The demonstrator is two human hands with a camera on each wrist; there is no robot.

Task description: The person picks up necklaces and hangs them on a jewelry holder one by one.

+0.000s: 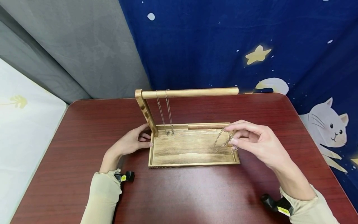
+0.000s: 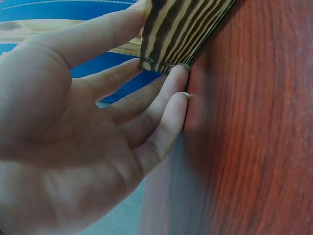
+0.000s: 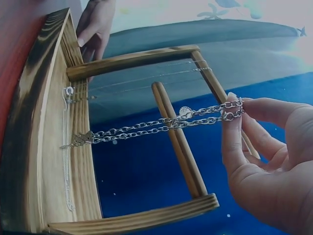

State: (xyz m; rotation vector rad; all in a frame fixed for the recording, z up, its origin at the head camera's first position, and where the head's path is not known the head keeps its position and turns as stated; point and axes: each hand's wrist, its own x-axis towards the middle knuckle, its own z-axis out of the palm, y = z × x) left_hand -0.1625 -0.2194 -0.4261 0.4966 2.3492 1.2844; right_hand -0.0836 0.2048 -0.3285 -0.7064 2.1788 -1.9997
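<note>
A wooden necklace stand [image 1: 193, 92] with a tray base [image 1: 181, 165] stands on the table. My left hand [image 1: 130, 140] grips the tray's left end, thumb on the rim and fingertips against the striped side [image 2: 181, 34]. At the right end, my right hand [image 1: 255, 140] pinches a silver chain necklace [image 3: 146, 128] between thumb and finger. Its doubled chain stretches from the fingertips, with an ornate pendant [image 3: 82, 138] at the far end. Two thin necklaces [image 1: 169, 109] hang from the left part of the upper bar. A fine silver chain [image 3: 67, 161] lies in the tray.
A shorter, lower bar [image 1: 207, 126] runs along the tray's back right. The red-brown table [image 1: 179, 196] extends around the stand. Behind it hang a grey curtain [image 1: 98, 46] and a blue curtain [image 1: 195, 46] with a star and cat print.
</note>
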